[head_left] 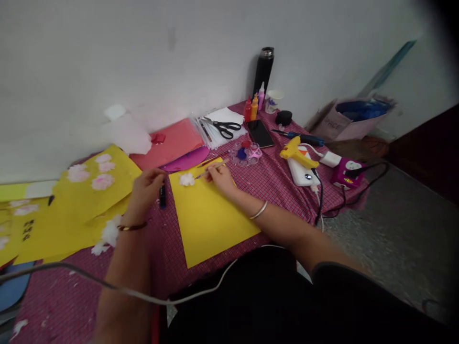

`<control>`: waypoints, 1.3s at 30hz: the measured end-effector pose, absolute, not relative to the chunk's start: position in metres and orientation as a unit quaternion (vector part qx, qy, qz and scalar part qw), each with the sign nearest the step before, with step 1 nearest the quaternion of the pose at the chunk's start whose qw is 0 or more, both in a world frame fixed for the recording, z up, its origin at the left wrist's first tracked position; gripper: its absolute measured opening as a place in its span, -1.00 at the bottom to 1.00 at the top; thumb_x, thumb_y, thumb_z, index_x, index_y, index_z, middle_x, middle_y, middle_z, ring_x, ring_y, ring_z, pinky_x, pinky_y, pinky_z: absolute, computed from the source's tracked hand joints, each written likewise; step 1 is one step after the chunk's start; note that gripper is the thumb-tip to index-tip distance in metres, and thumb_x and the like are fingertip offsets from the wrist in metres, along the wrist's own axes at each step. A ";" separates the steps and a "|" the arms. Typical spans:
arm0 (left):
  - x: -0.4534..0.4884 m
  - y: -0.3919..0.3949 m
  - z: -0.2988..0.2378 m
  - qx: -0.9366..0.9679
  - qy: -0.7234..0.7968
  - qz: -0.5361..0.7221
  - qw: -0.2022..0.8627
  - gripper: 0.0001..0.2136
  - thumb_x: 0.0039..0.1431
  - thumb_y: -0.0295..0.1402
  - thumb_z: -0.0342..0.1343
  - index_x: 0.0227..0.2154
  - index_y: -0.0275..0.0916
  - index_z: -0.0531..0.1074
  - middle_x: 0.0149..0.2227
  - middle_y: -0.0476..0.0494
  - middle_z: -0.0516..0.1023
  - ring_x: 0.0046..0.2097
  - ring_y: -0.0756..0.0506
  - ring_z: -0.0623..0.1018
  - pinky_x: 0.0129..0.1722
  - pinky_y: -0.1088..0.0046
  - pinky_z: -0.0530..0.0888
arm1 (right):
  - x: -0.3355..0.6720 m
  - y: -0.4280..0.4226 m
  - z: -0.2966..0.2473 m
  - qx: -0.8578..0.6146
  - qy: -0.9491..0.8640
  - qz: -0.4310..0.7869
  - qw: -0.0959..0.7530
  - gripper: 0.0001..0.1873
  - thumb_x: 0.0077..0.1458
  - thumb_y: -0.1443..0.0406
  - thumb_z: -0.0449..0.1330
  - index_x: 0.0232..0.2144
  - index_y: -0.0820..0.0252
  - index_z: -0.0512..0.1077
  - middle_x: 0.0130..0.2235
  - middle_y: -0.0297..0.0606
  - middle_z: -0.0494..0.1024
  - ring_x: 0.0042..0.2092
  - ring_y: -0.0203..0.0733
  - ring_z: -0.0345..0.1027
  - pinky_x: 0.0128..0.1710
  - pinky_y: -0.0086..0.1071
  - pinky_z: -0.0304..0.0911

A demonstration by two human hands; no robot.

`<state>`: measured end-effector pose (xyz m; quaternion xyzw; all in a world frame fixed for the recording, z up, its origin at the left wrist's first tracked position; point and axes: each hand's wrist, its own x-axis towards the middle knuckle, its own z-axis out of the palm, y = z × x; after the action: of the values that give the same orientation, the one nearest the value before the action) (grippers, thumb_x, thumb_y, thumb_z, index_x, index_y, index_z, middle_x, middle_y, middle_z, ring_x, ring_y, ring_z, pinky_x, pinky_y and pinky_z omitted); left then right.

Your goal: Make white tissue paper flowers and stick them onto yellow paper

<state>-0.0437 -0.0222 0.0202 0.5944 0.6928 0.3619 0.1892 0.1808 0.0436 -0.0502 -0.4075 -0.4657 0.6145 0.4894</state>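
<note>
My right hand (220,177) is closed around a thin paintbrush (211,170), whose tip touches a small white cotton tuft (187,179) near the top edge of a yellow paper sheet (211,220). My left hand (146,188) rests at the sheet's left edge with its fingers curled; a black marker (162,195) lies just beside it, and I cannot tell if the fingers grip it. A clear paint palette (245,153) with red, blue and pink paint sits just beyond the sheet.
Yellow sheets with pink cotton flowers (93,179) lie at left, with red and purple paper behind. Scissors (225,127), a phone (260,133), paint bottles (254,108), a black flask (264,70), a yellow glue gun (297,153) and chargers fill the right side. A cable (143,296) crosses in front.
</note>
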 end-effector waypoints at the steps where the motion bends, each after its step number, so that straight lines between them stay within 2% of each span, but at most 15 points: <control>1: -0.057 -0.034 0.031 0.581 0.709 0.364 0.165 -0.78 0.07 -0.26 0.08 -0.28 -0.25 0.50 -0.36 -0.05 0.53 -0.33 -0.05 0.47 -0.28 0.43 0.40 | 0.182 0.045 -0.049 -0.406 -0.438 0.627 0.501 -0.85 0.16 0.36 0.06 -0.43 0.23 0.38 -0.59 -0.42 0.42 -0.57 -0.39 0.30 -0.48 -0.50 0.25; 5: -0.115 -0.096 0.063 0.538 0.779 0.309 0.093 -0.75 0.10 -0.19 0.11 -0.27 -0.25 0.50 -0.32 -0.09 0.56 -0.34 -0.09 0.51 -0.29 0.37 0.41 | 0.187 0.044 -0.045 -0.390 -0.411 0.648 0.509 -0.85 0.15 0.29 0.10 -0.45 0.22 0.35 -0.61 -0.44 0.41 -0.59 -0.43 0.27 -0.54 -0.55 0.20; 9: -0.146 -0.163 0.073 0.492 0.834 0.241 0.061 -0.74 0.05 -0.16 0.09 -0.35 -0.24 0.49 -0.41 -0.08 0.54 -0.38 -0.11 0.49 -0.35 0.38 0.38 | 0.189 0.040 -0.040 -0.398 -0.409 0.653 0.498 -0.87 0.10 0.29 0.12 -0.46 0.22 0.36 -0.64 -0.44 0.40 -0.61 -0.43 0.26 -0.55 -0.55 0.20; 15: -0.127 -0.208 0.052 0.497 0.847 0.165 0.087 -0.76 0.05 -0.14 0.05 -0.45 -0.22 0.47 -0.43 -0.10 0.56 -0.37 -0.11 0.51 -0.35 0.41 0.34 | 0.191 0.037 -0.039 -0.385 -0.432 0.653 0.488 -0.87 0.08 0.29 0.13 -0.46 0.23 0.39 -0.62 -0.40 0.44 -0.60 -0.41 0.28 -0.56 -0.53 0.21; 19: -0.105 -0.210 0.023 0.437 0.891 0.118 0.034 -0.68 0.07 -0.02 0.07 -0.49 -0.20 0.44 -0.48 -0.09 0.52 -0.43 -0.11 0.47 -0.44 0.41 0.23 | 0.192 0.035 -0.038 -0.394 -0.444 0.639 0.489 -0.87 0.09 0.29 0.13 -0.46 0.22 0.39 -0.61 -0.39 0.42 -0.59 -0.40 0.28 -0.55 -0.52 0.22; 22: -0.097 -0.209 0.007 0.397 0.905 0.155 0.011 -0.70 0.04 -0.06 0.12 -0.54 -0.20 0.38 -0.53 -0.04 0.44 -0.46 -0.08 0.41 -0.45 0.42 0.20 | 0.192 0.034 -0.038 -0.396 -0.452 0.635 0.486 -0.88 0.09 0.32 0.12 -0.46 0.22 0.38 -0.62 -0.39 0.42 -0.60 -0.39 0.28 -0.55 -0.51 0.22; 25: -0.092 -0.210 0.007 0.354 0.881 0.314 0.008 -0.78 -0.01 -0.20 0.17 -0.57 -0.22 0.35 -0.55 0.01 0.37 -0.47 -0.02 0.36 -0.42 0.44 0.24 | 0.191 0.034 -0.038 -0.391 -0.448 0.638 0.489 -0.88 0.08 0.31 0.13 -0.46 0.23 0.39 -0.62 -0.39 0.42 -0.60 -0.40 0.27 -0.56 -0.51 0.22; 28: -0.076 -0.199 0.021 0.305 0.781 0.530 0.124 -0.79 -0.09 -0.25 0.26 -0.48 -0.23 0.38 -0.50 0.05 0.41 -0.46 0.02 0.38 -0.38 0.48 0.32 | 0.191 0.033 -0.035 -0.376 -0.446 0.645 0.493 -0.86 0.07 0.25 0.17 -0.44 0.22 0.39 -0.61 -0.40 0.44 -0.60 -0.40 0.28 -0.55 -0.51 0.24; 30: -0.061 -0.181 0.030 0.285 0.702 0.610 0.231 -0.75 -0.17 -0.28 0.32 -0.43 -0.22 0.40 -0.46 0.05 0.45 -0.45 0.03 0.42 -0.38 0.50 0.34 | 0.191 0.028 -0.029 -0.354 -0.454 0.655 0.490 -0.80 0.05 0.17 0.21 -0.41 0.21 0.40 -0.58 -0.40 0.47 -0.58 -0.40 0.31 -0.52 -0.50 0.26; 35: -0.021 -0.113 0.026 0.321 0.634 0.588 0.386 -0.78 -0.23 -0.31 0.36 -0.46 -0.25 0.51 -0.50 0.00 0.50 -0.51 0.07 0.38 -0.49 0.54 0.31 | 0.191 0.006 -0.006 -0.262 -0.485 0.687 0.474 -0.61 -0.01 -0.02 0.25 -0.36 0.19 0.40 -0.52 -0.33 0.54 -0.56 -0.37 0.36 -0.49 -0.45 0.30; 39: 0.004 -0.077 0.011 0.346 0.611 0.560 0.440 -0.76 -0.26 -0.32 0.38 -0.45 -0.27 0.55 -0.47 -0.04 0.54 -0.49 0.06 0.41 -0.47 0.54 0.34 | 0.187 -0.003 -0.001 -0.216 -0.511 0.693 0.461 -0.59 0.00 -0.03 0.25 -0.33 0.19 0.44 -0.46 -0.30 0.57 -0.52 -0.36 0.38 -0.47 -0.44 0.33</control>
<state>0.0038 -0.0771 0.0113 0.3458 0.6110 0.5603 0.4396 0.1871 -0.0033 -0.0006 -0.2155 -0.5109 0.6926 0.4613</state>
